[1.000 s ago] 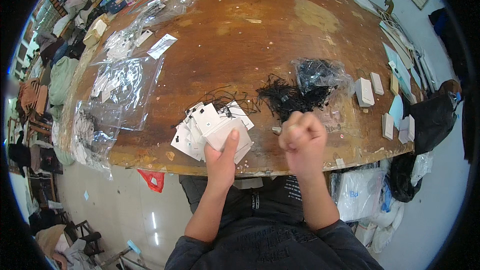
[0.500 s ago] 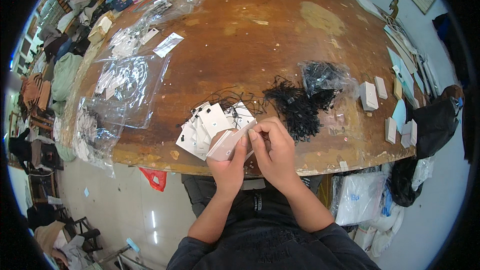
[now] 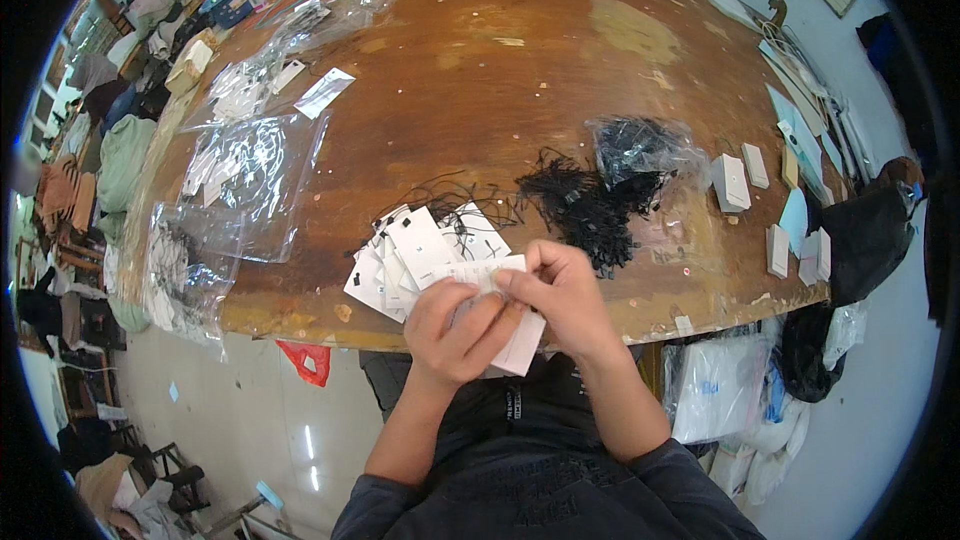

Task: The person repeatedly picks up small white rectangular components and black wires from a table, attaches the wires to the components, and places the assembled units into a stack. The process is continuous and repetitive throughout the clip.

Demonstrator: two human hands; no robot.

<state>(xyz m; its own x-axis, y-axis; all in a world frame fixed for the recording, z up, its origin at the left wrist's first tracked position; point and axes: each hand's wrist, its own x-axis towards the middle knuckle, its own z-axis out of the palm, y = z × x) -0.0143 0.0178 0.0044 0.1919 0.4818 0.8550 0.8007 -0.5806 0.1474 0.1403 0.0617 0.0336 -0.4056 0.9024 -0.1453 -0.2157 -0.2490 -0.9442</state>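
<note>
My left hand (image 3: pixel 450 330) is closed around a small stack of white hang tags (image 3: pixel 521 346), whose lower end sticks out beneath its fingers. At the top tag, my right hand (image 3: pixel 568 302) pinches the near right part between thumb and forefinger; whether a string is in that pinch is hidden. Just beyond my hands lies a loose pile of white hang tags (image 3: pixel 418 243) with black strings attached. To its right is a tangled heap of black tag strings (image 3: pixel 585 215). A clear plastic bag (image 3: pixel 650 152) of more black strings touches the heap.
Clear plastic bags (image 3: pixel 262 180) with tags lie along the left of the worn wooden table (image 3: pixel 450 90). Stacks of white tags (image 3: pixel 731 185) stand at the right, near a black bag (image 3: pixel 870 250). A red plastic bag (image 3: pixel 306 362) hangs below the front edge.
The stack of tags has turned from slanting on edge to lying flatter, printed side up. My left fingers have come over its top, and my right hand has shifted slightly right.
</note>
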